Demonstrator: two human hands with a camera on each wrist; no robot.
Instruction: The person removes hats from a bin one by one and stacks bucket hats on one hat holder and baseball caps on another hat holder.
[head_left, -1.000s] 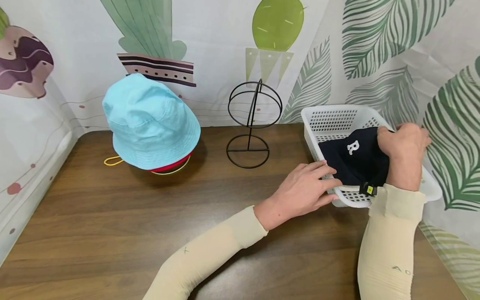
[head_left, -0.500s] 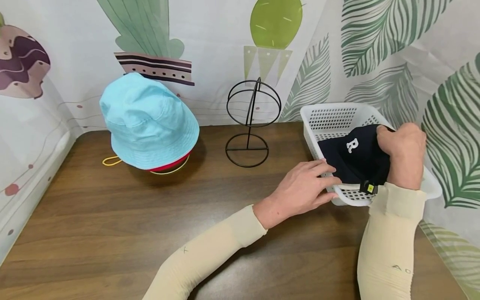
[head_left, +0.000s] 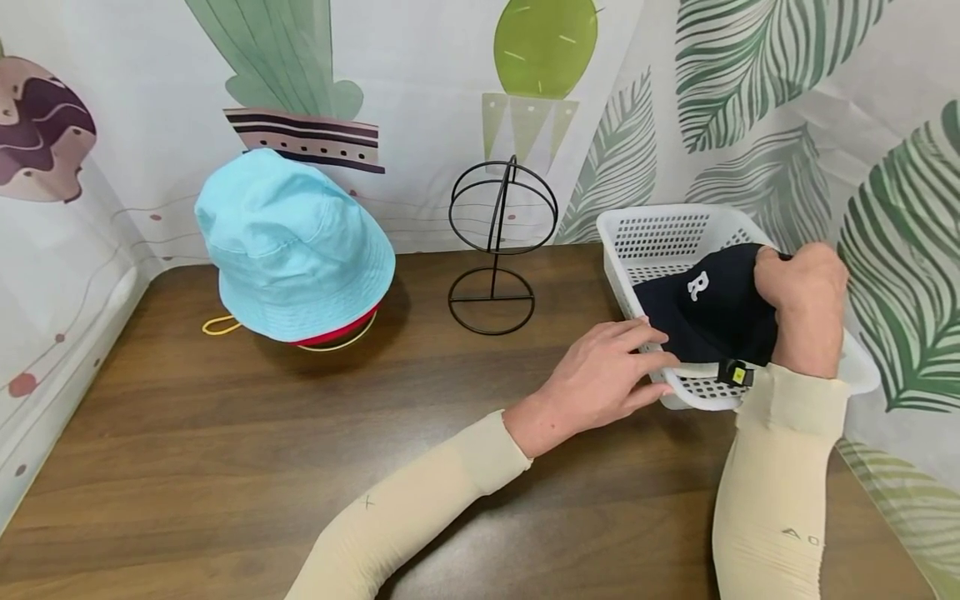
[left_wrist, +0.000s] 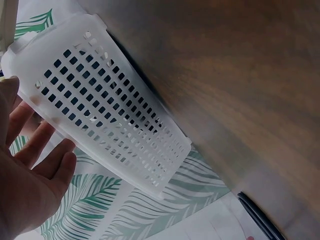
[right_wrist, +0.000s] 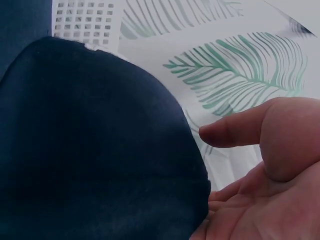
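A navy baseball cap (head_left: 731,292) with a white letter R lies in the white plastic basket (head_left: 660,223) at the right. My right hand (head_left: 806,287) holds the cap at its right side, thumb toward me. In the right wrist view, the cap (right_wrist: 100,135) fills the left, its edge close to the thumb; the fingers run partly hidden behind it. My left hand (head_left: 603,375) touches the basket's near left rim. In the left wrist view, its fingers (left_wrist: 37,142) lie loosely extended along the rim beside the perforated wall.
A black wire hat stand (head_left: 492,250) stands bare left of the basket. Farther left, a light blue bucket hat (head_left: 292,242) sits on another stand, red showing beneath its brim and a yellow loop (head_left: 220,325) beside it. A patterned cloth (head_left: 420,75) hangs behind the wooden table (head_left: 262,467).
The cap has shifted up slightly in the right hand. The left hand stays at the basket rim. The whole head view has drifted a little.
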